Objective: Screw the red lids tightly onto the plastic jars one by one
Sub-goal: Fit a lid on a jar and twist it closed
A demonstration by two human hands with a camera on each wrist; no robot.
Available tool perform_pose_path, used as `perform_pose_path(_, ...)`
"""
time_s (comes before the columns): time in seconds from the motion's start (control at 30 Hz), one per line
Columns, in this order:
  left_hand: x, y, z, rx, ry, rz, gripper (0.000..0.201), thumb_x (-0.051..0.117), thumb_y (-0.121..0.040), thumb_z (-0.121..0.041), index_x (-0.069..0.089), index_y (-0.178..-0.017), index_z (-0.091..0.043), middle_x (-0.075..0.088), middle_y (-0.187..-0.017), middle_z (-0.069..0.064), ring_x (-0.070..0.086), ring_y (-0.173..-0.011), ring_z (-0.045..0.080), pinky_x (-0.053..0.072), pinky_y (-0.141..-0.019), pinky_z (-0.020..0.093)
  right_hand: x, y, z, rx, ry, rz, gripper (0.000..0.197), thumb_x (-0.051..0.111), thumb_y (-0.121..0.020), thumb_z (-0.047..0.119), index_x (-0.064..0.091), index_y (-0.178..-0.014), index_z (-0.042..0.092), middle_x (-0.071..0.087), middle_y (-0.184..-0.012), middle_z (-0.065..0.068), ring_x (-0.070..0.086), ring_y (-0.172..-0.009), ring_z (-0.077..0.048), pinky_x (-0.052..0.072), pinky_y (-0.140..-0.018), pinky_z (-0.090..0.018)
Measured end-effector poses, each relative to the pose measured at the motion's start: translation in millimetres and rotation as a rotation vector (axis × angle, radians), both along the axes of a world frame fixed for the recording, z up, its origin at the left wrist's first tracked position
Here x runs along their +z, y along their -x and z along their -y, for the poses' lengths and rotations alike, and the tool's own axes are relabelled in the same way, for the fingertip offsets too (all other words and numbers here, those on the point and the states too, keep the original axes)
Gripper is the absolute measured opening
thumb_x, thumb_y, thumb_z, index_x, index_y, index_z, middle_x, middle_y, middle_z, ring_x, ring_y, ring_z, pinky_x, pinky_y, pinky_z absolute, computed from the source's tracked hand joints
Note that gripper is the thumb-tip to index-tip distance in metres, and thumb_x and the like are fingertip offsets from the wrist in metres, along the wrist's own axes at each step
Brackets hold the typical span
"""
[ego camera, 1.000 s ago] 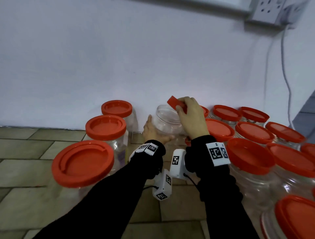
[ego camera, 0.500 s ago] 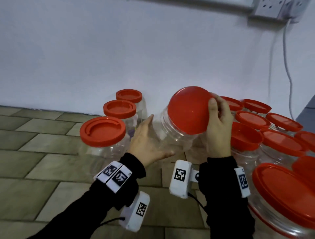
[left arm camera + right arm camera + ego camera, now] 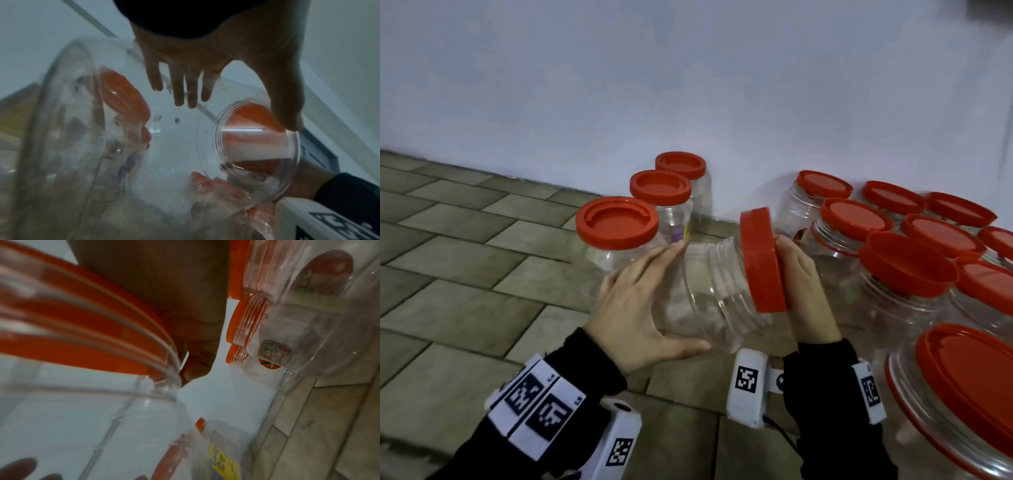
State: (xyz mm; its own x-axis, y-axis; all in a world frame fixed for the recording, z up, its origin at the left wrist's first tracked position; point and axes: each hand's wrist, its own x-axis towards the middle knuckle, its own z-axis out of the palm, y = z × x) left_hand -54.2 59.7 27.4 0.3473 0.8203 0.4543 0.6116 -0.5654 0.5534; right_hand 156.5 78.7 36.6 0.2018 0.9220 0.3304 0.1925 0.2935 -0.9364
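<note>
A clear plastic jar [image 3: 709, 298] is held tilted on its side, its mouth pointing right. A red lid [image 3: 760, 260] sits over that mouth, seen edge-on. My left hand [image 3: 643, 308] grips the jar's body, fingers over the top and thumb underneath. My right hand [image 3: 804, 291] covers the lid's outer face, with fingers curled round its rim. In the left wrist view, my left hand [image 3: 205, 65] lies on the jar [image 3: 164, 146], and the lid [image 3: 252, 133] shows through it. The right wrist view shows the lid [image 3: 82, 313] against my right hand [image 3: 164, 288].
Three lidded jars [image 3: 616, 222] stand in a row on the left, running back to the white wall [image 3: 688, 85]. Several more jars with red lids [image 3: 907, 267] crowd the right side, one very close at the bottom right [image 3: 962, 394]. Tiled floor [image 3: 465, 274] lies to the left.
The jar stood upright by the wall with the lid held at its mouth. Both hands have since drawn it nearer and tipped it sideways, so the lid faces right.
</note>
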Motion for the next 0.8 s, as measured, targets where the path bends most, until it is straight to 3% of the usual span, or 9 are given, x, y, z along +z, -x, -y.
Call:
perform_pose_path(0.13, -7.2, 19.2, 14.0, 0.012, 0.063, -0.037, 0.109, 0.055, -0.038, -0.077, 0.014, -0.134, -0.045, 0.025, -0.131, -0.026, 0.023, -0.121, -0.007, 0.015, -0.101, 0.028, -13.0, 7.6, 3.7, 0.071, 0.020, 0.124, 0.045, 0.039, -0.098, 0.031, 0.056, -0.094, -0.011, 0.050, -0.078, -0.020, 0.045, -0.073, -0.016, 0.036, -0.065, -0.026)
perform_pose_path(0.27, -17.1, 39.2, 12.9, 0.011, 0.098, -0.023, 0.112, 0.059, -0.036, -0.080, 0.019, -0.135, -0.045, 0.031, -0.135, -0.020, 0.032, -0.127, 0.004, 0.026, -0.108, 0.042, -22.7, 22.6, 11.9, 0.051, 0.020, 0.279, 0.024, 0.043, -0.097, 0.017, 0.062, -0.085, 0.025, 0.062, -0.074, 0.011, 0.051, -0.064, 0.005, 0.039, -0.062, -0.013)
perform_pose_path(0.33, -20.4, 50.3, 9.2, -0.016, 0.123, -0.031, 0.117, 0.055, -0.035, -0.087, 0.022, -0.137, -0.042, 0.035, -0.139, -0.012, 0.035, -0.128, 0.009, 0.031, -0.106, 0.047, -25.9, 35.6, 17.7, 0.076, 0.038, 0.278, 0.020, 0.044, -0.096, 0.015, 0.061, -0.091, 0.025, 0.063, -0.076, 0.010, 0.053, -0.060, 0.005, 0.041, -0.056, -0.011)
perform_pose_path(0.4, -21.2, 59.9, 7.4, -0.046, 0.147, -0.060, 0.116, 0.049, -0.035, -0.092, 0.020, -0.138, -0.043, 0.034, -0.141, -0.010, 0.034, -0.129, 0.009, 0.030, -0.107, 0.047, -26.1, 47.7, 25.8, 0.090, 0.053, 0.285, 0.019, 0.044, -0.097, 0.023, 0.062, -0.105, 0.020, 0.065, -0.094, 0.000, 0.059, -0.070, -0.002, 0.044, -0.058, -0.012)
perform_pose_path(0.5, -21.1, 72.2, 5.9, -0.082, 0.163, -0.109, 0.114, 0.053, -0.034, -0.086, 0.013, -0.134, -0.049, 0.030, -0.140, -0.016, 0.029, -0.130, 0.005, 0.024, -0.109, 0.039, -22.1, 54.3, 37.4, 0.212, 0.168, 0.358, 0.053, 0.043, -0.080, 0.062, 0.049, -0.125, 0.035, 0.054, -0.115, 0.012, 0.056, -0.097, -0.005, 0.043, -0.070, -0.018)
perform_pose_path(0.57, -23.4, 80.8, 3.2, -0.112, 0.178, -0.149, 0.111, 0.055, -0.036, -0.081, 0.010, -0.132, -0.051, 0.029, -0.142, -0.015, 0.026, -0.132, 0.004, 0.022, -0.110, 0.039, -14.7, 54.8, 46.1, 0.371, 0.341, 0.427, 0.083, 0.052, -0.063, 0.069, 0.030, -0.137, 0.040, 0.040, -0.126, 0.016, 0.053, -0.104, -0.004, 0.046, -0.070, -0.015)
perform_pose_path(0.67, -28.4, 93.6, -1.9, -0.185, 0.216, -0.136, 0.112, 0.051, -0.032, -0.090, 0.010, -0.130, -0.054, 0.030, -0.143, -0.012, 0.026, -0.133, 0.006, 0.026, -0.110, 0.044, -7.3, 58.3, 57.2, 0.486, 0.401, 0.647, 0.111, 0.081, -0.058, 0.049, 0.009, -0.142, 0.042, 0.027, -0.136, 0.015, 0.047, -0.112, 0.002, 0.047, -0.078, -0.013)
perform_pose_path(0.73, -30.8, 98.9, -5.7, -0.231, 0.215, -0.119, 0.107, 0.044, -0.034, -0.094, 0.009, -0.127, -0.057, 0.030, -0.142, -0.013, 0.026, -0.133, 0.006, 0.027, -0.109, 0.044, -4.9, 65.3, 62.4, 0.462, 0.302, 0.717, 0.111, 0.086, -0.059, 0.031, 0.010, -0.139, 0.044, 0.025, -0.134, 0.016, 0.041, -0.117, 0.004, 0.047, -0.082, -0.011)
perform_pose_path(0.8, -32.2, 102.7, -10.1, -0.281, 0.194, -0.116, 0.102, 0.043, -0.038, -0.094, 0.009, -0.127, -0.057, 0.028, -0.138, -0.018, 0.026, -0.133, 0.007, 0.029, -0.108, 0.047, -2.5, 72.2, 65.7, 0.430, 0.205, 0.763, 0.114, 0.088, -0.056, 0.026, 0.012, -0.140, 0.040, 0.023, -0.133, 0.017, 0.036, -0.121, 0.004, 0.046, -0.085, -0.010)
